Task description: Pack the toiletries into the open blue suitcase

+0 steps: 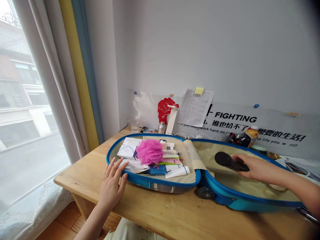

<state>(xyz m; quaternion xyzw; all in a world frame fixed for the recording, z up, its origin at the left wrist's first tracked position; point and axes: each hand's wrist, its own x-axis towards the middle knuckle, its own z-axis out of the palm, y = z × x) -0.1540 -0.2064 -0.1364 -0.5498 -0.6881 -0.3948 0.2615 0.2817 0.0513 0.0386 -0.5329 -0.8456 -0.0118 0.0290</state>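
on the wooden table [160,213] a blue suitcase [225,196] was laid open, its right half close to the front edge; a slide off was judged possible if it were pushed; the left hand [112,185] was spread flat and empty at the left rim; the right hand [255,168] was closed round a black cylinder [226,160] above the right half's lining; through a loose grip it could have been dropped.

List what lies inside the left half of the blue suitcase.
A pink bath pouf, white boxes, several tubes and a blue bottle lie on beige lining. Whatever sits beneath the pouf and boxes is covered. The right hand holds a black cylinder over the other half.
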